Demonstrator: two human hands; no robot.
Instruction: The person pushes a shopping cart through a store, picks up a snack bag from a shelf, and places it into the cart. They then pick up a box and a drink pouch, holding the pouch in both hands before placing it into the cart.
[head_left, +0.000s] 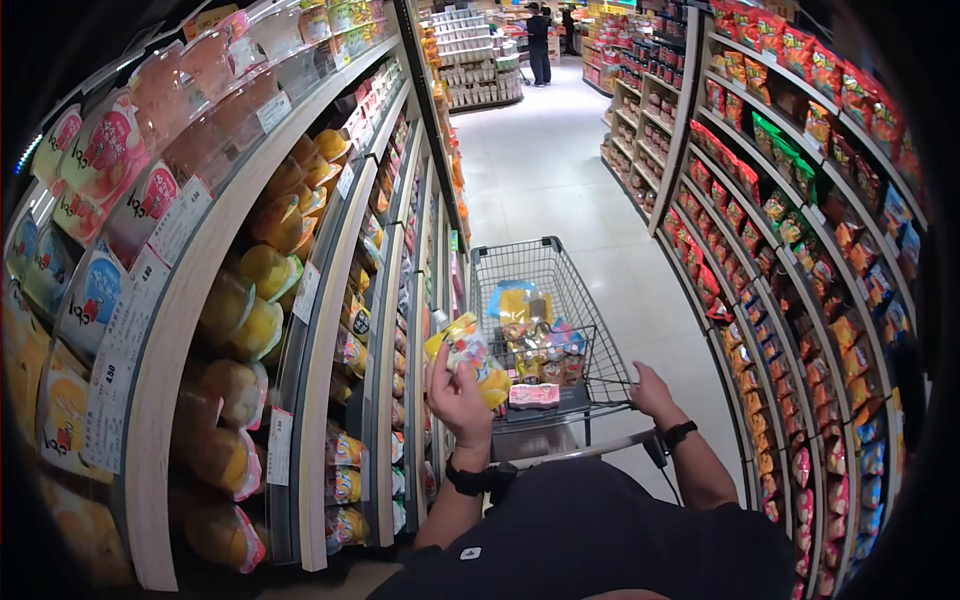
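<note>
My left hand (pixel 458 398) holds a yellow and white packaged item (pixel 470 358) above the near left part of the shopping cart (pixel 592 290). Its fingers are wrapped round the lower left of the package. At the cart's right side is my right hand (pixel 652 390), beside the basket's near corner; its fingers look extended, with nothing visible in them. In the cart lie a yellow and blue package (pixel 520 302), several colourful packs (pixel 545 345) and a pink box (pixel 534 396). The cart's handle runs just in front of my body.
Shelves of packaged jelly and fruit cups (pixel 245 310) stand close on the left. Shelves of snack bags (pixel 790 200) line the right. The tiled floor (pixel 570 180) runs ahead to a stacked display (pixel 475 65) and a person in dark clothes (pixel 539 45).
</note>
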